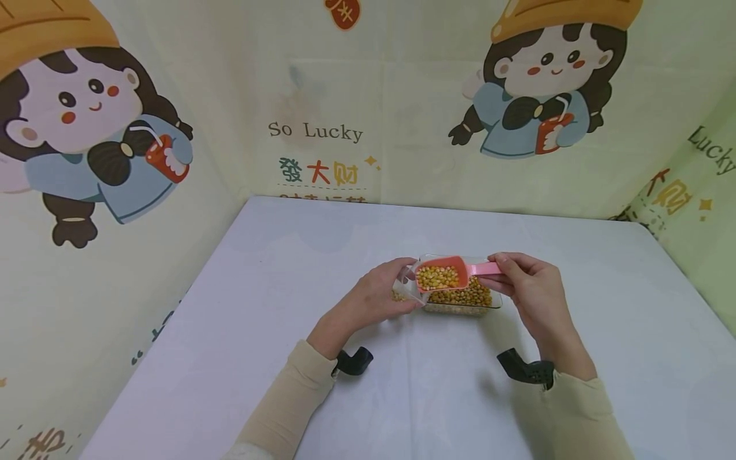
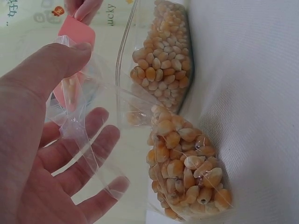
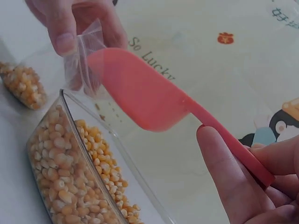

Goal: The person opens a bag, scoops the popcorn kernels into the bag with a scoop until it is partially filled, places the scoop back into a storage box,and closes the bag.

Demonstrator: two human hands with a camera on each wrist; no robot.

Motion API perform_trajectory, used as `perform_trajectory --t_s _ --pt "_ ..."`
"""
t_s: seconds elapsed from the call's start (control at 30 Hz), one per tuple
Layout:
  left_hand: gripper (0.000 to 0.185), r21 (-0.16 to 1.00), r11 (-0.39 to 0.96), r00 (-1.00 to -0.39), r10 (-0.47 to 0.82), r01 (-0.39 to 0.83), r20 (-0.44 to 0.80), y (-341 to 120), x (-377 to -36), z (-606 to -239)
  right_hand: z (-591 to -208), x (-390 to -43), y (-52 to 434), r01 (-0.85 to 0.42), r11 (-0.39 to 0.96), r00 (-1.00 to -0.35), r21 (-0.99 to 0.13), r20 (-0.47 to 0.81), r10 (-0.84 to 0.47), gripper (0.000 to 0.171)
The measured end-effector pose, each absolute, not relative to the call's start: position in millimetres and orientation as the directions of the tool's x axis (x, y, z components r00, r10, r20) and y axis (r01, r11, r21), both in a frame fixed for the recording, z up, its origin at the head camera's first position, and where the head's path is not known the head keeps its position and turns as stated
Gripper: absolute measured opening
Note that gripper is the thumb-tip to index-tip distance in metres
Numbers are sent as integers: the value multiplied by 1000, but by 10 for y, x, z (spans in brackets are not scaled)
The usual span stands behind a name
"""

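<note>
My right hand (image 1: pixel 537 294) grips the handle of a pink scoop (image 3: pixel 140 88), thumb on one side and fingers on the other. Corn kernels (image 1: pixel 436 277) fill the scoop's bowl, whose tip is at the mouth of a clear plastic bag (image 2: pixel 84 135). With thumb and fingers, my left hand (image 1: pixel 384 291) holds that mouth spread apart. Yellow kernels (image 2: pixel 187 172) lie in the bag's bottom, which sits low near the tabletop. Beneath the scoop stands a clear rectangular container (image 3: pixel 70 112) with more corn (image 3: pixel 60 182) in it.
The white table (image 1: pixel 356 243) reaches back to a printed cloth backdrop (image 1: pixel 414 147) with cartoon figures and lettering. A similar cloth hangs along the left side. Black wrist mounts (image 1: pixel 355 361) are on both forearms.
</note>
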State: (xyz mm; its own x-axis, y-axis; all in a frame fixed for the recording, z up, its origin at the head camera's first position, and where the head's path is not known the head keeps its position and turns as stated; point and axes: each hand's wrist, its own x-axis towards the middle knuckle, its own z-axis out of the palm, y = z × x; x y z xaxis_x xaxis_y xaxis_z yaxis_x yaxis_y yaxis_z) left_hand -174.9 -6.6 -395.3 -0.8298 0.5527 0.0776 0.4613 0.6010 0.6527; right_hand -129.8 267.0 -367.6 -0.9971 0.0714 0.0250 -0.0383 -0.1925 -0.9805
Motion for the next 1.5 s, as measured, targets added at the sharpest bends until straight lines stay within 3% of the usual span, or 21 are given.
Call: perform_trajectory --t_s 0.3,0.53,0.6,1.5 --pt "75 652 598 -829 552 466 86 -67 -1741 -3945 -3602 -1261 2563 -89 -61 -989 -994 81 124 35" --pt "75 633 613 -830 550 473 88 -66 -1731 -3941 -3542 -1222 2454 -52 255 -981 -965 98 169 42" --pt "75 628 611 -828 553 482 96 -64 -1731 -3943 -3532 -1212 2432 -61 290 -980 -955 112 165 42" --pt "74 625 606 -822 560 492 105 -65 -1710 -3935 -3454 -1118 2297 -226 449 -936 -864 320 144 27"
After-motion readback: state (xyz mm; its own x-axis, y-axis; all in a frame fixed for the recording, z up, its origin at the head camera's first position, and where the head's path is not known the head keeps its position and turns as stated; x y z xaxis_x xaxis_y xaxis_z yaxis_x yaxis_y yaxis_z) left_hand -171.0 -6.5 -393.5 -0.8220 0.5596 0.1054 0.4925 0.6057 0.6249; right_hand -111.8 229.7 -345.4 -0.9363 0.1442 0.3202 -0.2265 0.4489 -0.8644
